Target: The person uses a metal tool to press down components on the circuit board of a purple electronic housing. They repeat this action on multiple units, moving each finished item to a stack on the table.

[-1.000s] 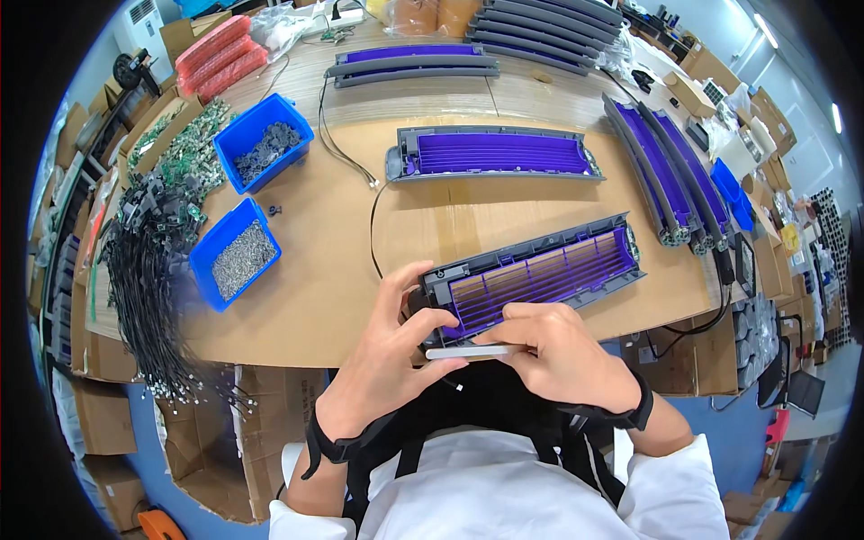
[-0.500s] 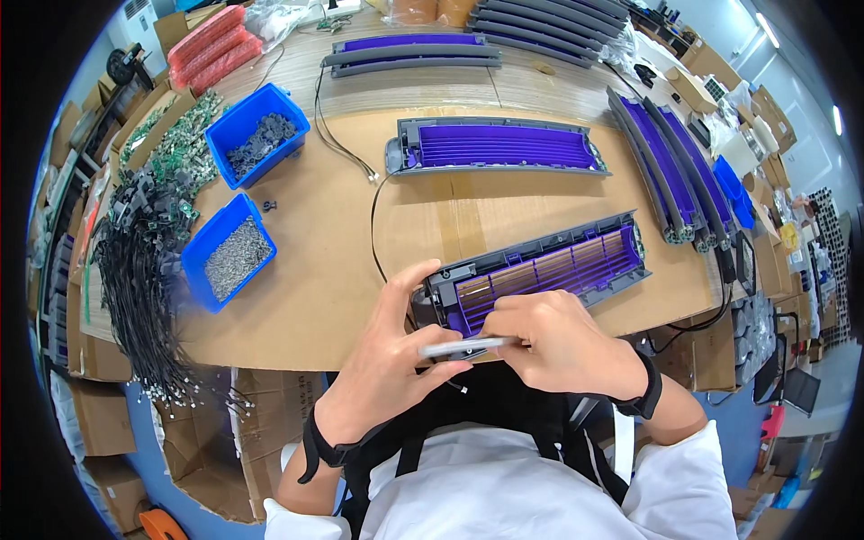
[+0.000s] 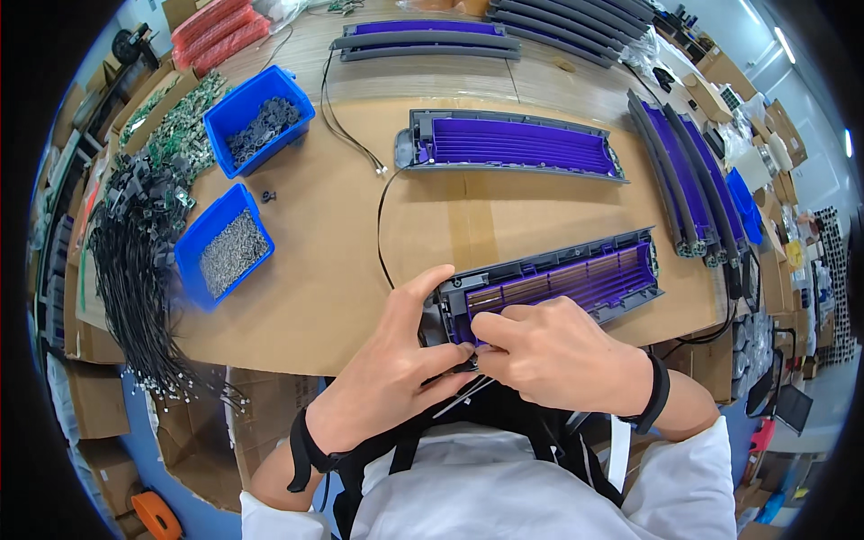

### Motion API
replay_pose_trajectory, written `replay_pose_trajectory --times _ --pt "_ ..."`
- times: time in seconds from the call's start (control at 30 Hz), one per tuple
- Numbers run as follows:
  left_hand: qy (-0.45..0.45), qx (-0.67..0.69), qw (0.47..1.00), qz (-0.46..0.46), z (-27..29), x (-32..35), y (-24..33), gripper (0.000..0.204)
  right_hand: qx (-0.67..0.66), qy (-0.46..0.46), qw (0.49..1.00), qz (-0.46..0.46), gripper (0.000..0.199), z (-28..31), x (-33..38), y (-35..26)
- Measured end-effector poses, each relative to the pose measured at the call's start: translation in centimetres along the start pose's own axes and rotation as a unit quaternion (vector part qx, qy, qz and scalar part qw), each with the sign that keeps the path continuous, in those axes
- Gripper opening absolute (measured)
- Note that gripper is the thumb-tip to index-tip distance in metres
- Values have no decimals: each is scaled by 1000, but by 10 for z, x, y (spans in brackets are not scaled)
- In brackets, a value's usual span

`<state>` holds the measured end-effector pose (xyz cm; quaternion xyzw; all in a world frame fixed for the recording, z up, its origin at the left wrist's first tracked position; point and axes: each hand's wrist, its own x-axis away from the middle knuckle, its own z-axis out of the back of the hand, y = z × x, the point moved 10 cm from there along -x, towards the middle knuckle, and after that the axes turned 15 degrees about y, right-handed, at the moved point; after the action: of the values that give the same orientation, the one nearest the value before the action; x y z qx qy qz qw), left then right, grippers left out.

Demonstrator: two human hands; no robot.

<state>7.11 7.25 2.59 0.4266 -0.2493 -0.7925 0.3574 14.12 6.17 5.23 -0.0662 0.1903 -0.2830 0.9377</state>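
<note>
A long grey housing with a purple slatted inside (image 3: pixel 589 277) lies slanted at the near edge of the cardboard. My left hand (image 3: pixel 391 360) grips its left end, index finger on the far corner and thumb at the near side. My right hand (image 3: pixel 558 351) is closed in a pinch at the near edge, close to the left thumb; whatever its fingers hold is hidden. Below the fingers, a thin pale strip (image 3: pixel 461 396) sticks out toward me. A second grey and purple housing (image 3: pixel 522 144) lies farther back, with a black cable (image 3: pixel 380 225) running from its left end.
On the left stand a blue bin of dark grey parts (image 3: pixel 261 126) and a blue bin of small screws (image 3: pixel 234 252). Beside them are a bundle of black cables (image 3: pixel 135 270) and green circuit boards (image 3: pixel 193 117). More housings (image 3: pixel 688 180) lie right and at the back.
My right hand has come down to the housing's near edge. The flat pale piece held between both hands is no longer visible there. The whole view has shifted slightly.
</note>
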Motion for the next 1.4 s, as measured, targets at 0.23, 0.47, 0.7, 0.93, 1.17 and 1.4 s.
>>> replay_pose_trajectory --times 0.23,0.47,0.7,0.93,1.17,1.4 --pt "7 12 1000 17 0 0 -1 24 54 -1 998 -15 15 11 12 5" --pt "30 39 999 21 -3 4 -4 24 28 -10 999 -37 23 28 28 14" --pt "14 22 999 22 0 2 0 30 51 53 997 20 23 24 35 20" --pt "-26 -84 996 -19 21 -3 -6 23 34 39 999 -6 25 31 34 26" --pt "-49 -143 988 35 34 2 -16 30 5 35 999 -15 28 21 28 23" --pt "21 -229 973 -7 43 0 2 30 54 73 996 -17 26 20 19 17"
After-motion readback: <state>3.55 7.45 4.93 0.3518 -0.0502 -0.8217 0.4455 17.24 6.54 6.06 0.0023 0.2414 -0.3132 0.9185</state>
